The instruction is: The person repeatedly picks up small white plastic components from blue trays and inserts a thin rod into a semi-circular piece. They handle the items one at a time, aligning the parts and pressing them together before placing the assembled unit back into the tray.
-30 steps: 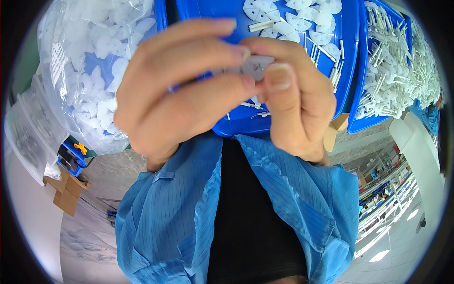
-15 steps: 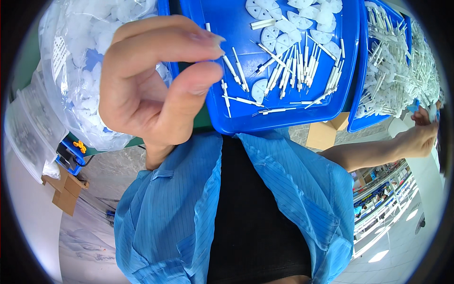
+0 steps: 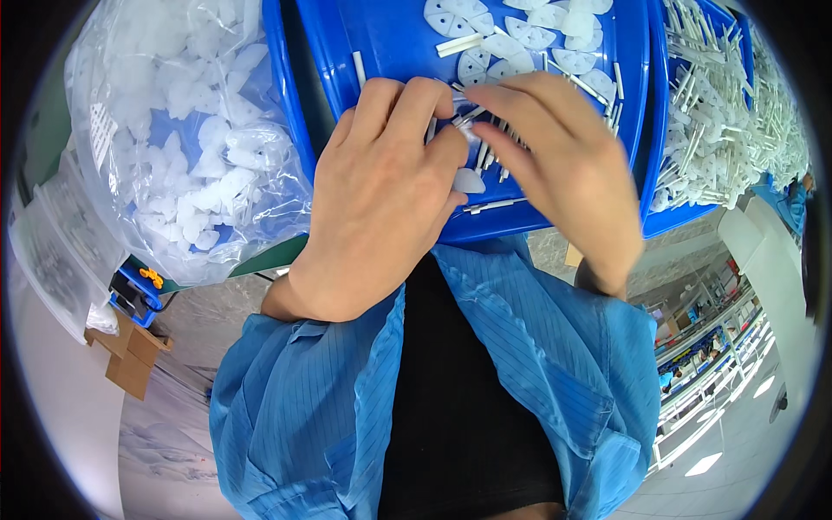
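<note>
Both my hands meet over the blue tray. My left hand is closed, its thumb and index finger pinching a thin white rod. From the right, my right hand brings its bent thumb and index finger around the same spot, at a small translucent white piece whose shape is mostly hidden. Beneath the fingers lie several white rods with thin metal ends, partly covered. Farther back in the tray are white fan-shaped plastic pieces with holes. One rounded white piece rests just below my fingertips.
At the left stands a clear plastic bag full of white pieces. More blue trays on the right hold piles of white rods and plates. Cardboard and a small blue box sit at lower left.
My right hand has come back from the far right piles to the tray. My left hand has lowered from its raised pinch near the camera and now meets it.
</note>
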The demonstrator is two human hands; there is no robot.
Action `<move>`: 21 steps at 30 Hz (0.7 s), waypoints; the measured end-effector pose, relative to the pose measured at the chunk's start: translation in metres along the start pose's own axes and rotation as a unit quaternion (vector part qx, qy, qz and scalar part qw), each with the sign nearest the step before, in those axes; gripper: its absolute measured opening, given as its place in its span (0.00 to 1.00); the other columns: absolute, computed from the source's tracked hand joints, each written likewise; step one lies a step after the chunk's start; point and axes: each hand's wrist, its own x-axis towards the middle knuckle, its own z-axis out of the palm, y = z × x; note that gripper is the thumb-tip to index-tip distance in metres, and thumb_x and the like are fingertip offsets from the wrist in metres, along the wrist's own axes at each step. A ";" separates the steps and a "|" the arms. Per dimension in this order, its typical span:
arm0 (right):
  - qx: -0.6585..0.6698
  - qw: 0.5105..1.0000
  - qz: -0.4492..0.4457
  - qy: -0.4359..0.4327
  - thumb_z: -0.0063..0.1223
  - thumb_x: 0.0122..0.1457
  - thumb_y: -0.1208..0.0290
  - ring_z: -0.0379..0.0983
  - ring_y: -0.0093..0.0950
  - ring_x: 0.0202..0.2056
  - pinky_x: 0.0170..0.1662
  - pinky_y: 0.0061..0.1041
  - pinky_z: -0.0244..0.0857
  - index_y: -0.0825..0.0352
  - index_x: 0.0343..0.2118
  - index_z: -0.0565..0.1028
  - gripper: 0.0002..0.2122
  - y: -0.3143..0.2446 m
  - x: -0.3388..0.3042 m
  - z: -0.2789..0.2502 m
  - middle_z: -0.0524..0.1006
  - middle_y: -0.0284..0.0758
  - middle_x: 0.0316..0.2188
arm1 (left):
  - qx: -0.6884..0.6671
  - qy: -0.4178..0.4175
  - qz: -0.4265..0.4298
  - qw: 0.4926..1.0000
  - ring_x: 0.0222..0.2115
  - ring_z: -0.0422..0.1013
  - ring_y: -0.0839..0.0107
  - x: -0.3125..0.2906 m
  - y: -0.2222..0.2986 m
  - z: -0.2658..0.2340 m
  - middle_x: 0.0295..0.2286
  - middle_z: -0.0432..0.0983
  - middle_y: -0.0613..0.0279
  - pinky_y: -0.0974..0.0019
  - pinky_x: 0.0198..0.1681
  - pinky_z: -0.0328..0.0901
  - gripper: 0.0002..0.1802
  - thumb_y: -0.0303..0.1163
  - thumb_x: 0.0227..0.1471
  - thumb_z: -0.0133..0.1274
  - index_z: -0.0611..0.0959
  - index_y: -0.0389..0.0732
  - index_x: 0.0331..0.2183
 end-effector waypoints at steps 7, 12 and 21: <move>-0.044 0.995 0.066 -0.053 0.57 0.50 0.80 0.73 0.35 0.30 0.32 0.30 0.71 0.68 0.33 0.72 0.08 -0.017 -0.004 0.004 0.72 0.36 0.28 | -0.161 0.120 0.060 0.978 0.35 0.77 0.64 0.001 -0.024 -0.015 0.38 0.79 0.56 0.68 0.37 0.71 0.10 0.22 0.45 0.58 0.84 0.40 0.34; 0.211 0.948 0.237 0.001 0.48 0.59 0.81 0.66 0.15 0.25 0.27 0.18 0.61 0.67 0.42 0.69 0.09 -0.027 0.001 -0.015 0.75 0.35 0.35 | -0.477 0.199 -0.049 0.855 0.37 0.78 0.59 0.005 -0.023 -0.010 0.42 0.77 0.44 0.73 0.31 0.74 0.14 0.26 0.57 0.51 0.77 0.29 0.44; 0.216 0.968 0.065 0.111 0.57 0.53 0.87 0.65 0.11 0.22 0.22 0.09 0.56 0.72 0.47 0.70 0.17 -0.044 0.015 0.006 0.77 0.36 0.42 | -0.280 0.237 0.121 0.922 0.35 0.77 0.64 0.008 -0.041 0.002 0.40 0.77 0.45 0.71 0.36 0.71 0.18 0.23 0.53 0.52 0.76 0.27 0.47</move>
